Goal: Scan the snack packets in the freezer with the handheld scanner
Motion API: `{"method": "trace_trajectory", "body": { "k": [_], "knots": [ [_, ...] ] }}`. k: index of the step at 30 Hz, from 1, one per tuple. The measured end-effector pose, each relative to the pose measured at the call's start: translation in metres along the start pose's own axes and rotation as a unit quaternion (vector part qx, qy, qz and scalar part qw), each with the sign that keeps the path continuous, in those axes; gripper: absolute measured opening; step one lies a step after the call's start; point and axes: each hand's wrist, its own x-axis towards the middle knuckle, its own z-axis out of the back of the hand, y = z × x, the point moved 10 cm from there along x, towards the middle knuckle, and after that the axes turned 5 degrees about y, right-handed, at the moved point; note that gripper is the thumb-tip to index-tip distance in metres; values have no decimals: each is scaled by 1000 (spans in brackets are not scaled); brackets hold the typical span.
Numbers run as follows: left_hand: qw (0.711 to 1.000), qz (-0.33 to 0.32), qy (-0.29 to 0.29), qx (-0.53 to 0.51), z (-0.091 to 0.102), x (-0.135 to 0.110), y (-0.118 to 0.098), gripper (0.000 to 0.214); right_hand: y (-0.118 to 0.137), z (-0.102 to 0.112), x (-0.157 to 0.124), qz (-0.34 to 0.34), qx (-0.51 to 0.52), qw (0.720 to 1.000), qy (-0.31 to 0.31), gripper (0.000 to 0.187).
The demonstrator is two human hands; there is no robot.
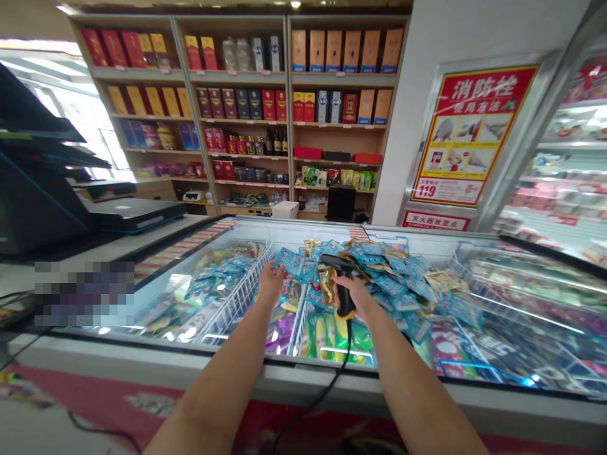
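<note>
My left hand [272, 282] reaches over the chest freezer [284, 374], its fingers closed on the edge of a blue packet [290, 260]. My right hand [355, 294] is wrapped round the grip of a black and yellow barcode scanner [344, 292], whose cord hangs down over the freezer's front. Just left of the scanner is a gold packet [326, 283]; whether the right fingers touch it I cannot tell. A heap of blue and gold packets [396, 278] spreads to the right of the scanner. Below lie green and yellow packets [327, 332] in a wire basket.
White wire dividers [239, 297] split the freezer. More blue packets [222, 272] lie in its left section. A dark checkout machine [38, 170] stands on the left counter. Shelves [237, 79] of boxes line the back wall, with a red and yellow poster [474, 133] to their right.
</note>
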Motion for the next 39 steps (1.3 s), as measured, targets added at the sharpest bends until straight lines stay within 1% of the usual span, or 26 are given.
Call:
{"method": "trace_trajectory", "body": {
  "k": [4, 7, 11, 14, 19, 22, 28, 34, 39],
  "knots": [
    [992, 10, -41, -121, 8, 3, 7, 29, 2, -6, -3, -2, -23, 1000, 13, 29],
    [987, 8, -46, -156, 9, 5, 11, 31, 3, -9, -4, -6, -28, 999, 21, 28],
    [985, -34, -33, -166, 9, 9, 11, 32, 4, -13, -4, -2, -13, 999, 32, 26],
    [984, -56, -40, -166, 13, 13, 13, 32, 7, -14, -4, 16, 5, 999, 39, 23],
    [985, -42, -54, -155, 18, 19, 24, 38, 10, -17, -8, 17, 20, 999, 42, 23],
    [985, -43, -54, -156, 19, 21, 26, 40, 11, -19, -9, 14, 15, 999, 43, 23],
    [986, -49, -60, -148, 20, 21, 24, 39, 12, -19, -9, 10, -3, 999, 37, 24],
    [980, -50, -64, -184, 19, 18, 20, 36, 10, -18, -9, 4, -7, 999, 36, 25],
    [983, -46, -65, -165, 19, 16, 17, 32, 8, -19, -8, 14, -14, 998, 54, 24]
  ]
}}
